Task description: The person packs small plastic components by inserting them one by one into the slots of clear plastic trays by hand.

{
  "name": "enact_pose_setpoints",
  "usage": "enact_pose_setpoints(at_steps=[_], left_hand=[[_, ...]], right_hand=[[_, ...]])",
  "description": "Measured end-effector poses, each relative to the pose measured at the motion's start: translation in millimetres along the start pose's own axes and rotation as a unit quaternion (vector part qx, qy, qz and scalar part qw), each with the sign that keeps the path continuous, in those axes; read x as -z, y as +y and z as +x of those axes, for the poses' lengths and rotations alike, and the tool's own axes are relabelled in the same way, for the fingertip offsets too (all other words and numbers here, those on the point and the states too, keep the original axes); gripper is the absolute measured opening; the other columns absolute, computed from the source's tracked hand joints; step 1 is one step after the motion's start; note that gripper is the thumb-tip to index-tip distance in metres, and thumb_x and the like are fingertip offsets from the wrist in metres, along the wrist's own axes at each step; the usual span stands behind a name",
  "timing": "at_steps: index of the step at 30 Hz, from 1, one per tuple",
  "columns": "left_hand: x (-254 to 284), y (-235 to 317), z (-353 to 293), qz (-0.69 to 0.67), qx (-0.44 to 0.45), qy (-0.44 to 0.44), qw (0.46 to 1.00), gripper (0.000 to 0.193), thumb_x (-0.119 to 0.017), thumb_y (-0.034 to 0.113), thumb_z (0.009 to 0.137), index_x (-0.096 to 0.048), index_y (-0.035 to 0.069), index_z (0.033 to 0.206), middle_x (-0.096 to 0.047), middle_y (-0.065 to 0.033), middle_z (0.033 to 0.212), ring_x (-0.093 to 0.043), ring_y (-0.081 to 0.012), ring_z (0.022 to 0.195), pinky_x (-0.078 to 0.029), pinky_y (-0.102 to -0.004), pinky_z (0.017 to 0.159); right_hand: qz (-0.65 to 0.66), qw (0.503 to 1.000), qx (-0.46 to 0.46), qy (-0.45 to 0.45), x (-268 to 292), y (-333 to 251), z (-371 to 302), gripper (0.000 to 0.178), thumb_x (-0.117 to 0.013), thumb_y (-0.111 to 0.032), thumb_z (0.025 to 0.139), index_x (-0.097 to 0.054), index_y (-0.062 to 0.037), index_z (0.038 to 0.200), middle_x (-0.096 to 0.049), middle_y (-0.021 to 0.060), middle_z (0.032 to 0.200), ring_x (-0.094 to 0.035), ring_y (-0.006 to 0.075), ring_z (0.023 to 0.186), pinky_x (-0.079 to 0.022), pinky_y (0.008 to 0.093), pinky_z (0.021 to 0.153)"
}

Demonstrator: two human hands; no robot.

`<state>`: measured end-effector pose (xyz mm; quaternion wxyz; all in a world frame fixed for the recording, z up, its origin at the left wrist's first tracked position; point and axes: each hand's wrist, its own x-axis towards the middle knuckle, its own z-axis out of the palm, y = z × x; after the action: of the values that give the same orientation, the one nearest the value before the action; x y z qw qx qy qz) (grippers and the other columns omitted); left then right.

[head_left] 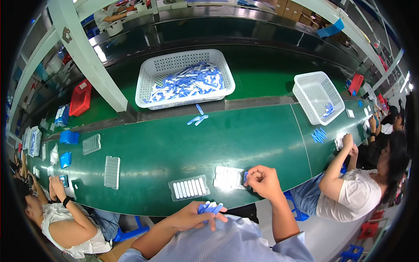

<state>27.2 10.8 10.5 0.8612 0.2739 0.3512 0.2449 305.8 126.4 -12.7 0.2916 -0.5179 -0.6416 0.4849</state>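
Glare makes the clear tray's [215,178] contents hard to make out; the right hand [264,181], fingertips pinched at the tray's right end, mostly hides a blue piece [245,177] in its grip. The left hand [192,217], half-curled, holds overlapping sticks [210,208] at mixed angles. Just beyond it, white strips [190,187] lie side by side, long axes pointing away from the person.

Loads of open green desk [244,139] between the filled tray [192,197] and the big white basket [187,101], so a hand could slide through easy. Loose blue sticks [200,109] sit just off the basket's front, a smaller basket [305,98] stands in the way farther right, white post [89,61] upper left.
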Motion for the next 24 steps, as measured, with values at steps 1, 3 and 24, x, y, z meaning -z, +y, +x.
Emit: enact_pose_setpoints(at_steps=[1, 3, 24], left_hand=[[-2.2, 2.6, -1.1, 0.007, 0.008, 0.01, 1.0, 0.039, -0.055, 0.013, 0.105, -0.055, -0.003, 0.141, -0.071, -0.0171, 0.124, -0.068, -0.0109, 0.076, -0.031, -0.0201, 0.047], [-2.4, 2.1, -1.8, 0.015, 0.015, 0.021, 1.0, 0.04, -0.056, 0.013, 0.105, -0.055, -0.003, 0.141, -0.071, -0.0166, 0.122, -0.066, -0.0101, 0.074, -0.031, -0.0199, 0.048], [-29.2, 17.6, 71.0, 0.702, -0.113, 0.19, 0.677, 0.055, -0.064, 0.017, 0.088, -0.055, 0.012, 0.142, -0.072, -0.0139, 0.083, -0.071, -0.035, 0.071, -0.056, -0.0483, 0.064]], right_hand=[[0.062, 0.997, -0.033, -0.024, 1.5, -3.6, 2.3, 0.005, -0.069, 0.006, 0.088, -0.067, 0.0031, 0.09, -0.073, 0.0108, 0.072, -0.067, 0.0096, 0.062, -0.05, 0.0222, 0.056], [0.123, 0.989, -0.063, -0.048, 4.8, -6.8, 8.7, 0.006, -0.069, 0.007, 0.087, -0.067, 0.0034, 0.091, -0.073, 0.0115, 0.073, -0.068, 0.0109, 0.062, -0.052, 0.0226, 0.057], [-0.196, 0.971, 0.045, -0.128, 14.3, -26.3, 37.2, 0.059, -0.087, -0.02, 0.075, -0.06, -0.0061, 0.126, -0.06, 0.006, 0.065, -0.061, 0.0248, 0.06, -0.047, 0.0384, 0.059]])
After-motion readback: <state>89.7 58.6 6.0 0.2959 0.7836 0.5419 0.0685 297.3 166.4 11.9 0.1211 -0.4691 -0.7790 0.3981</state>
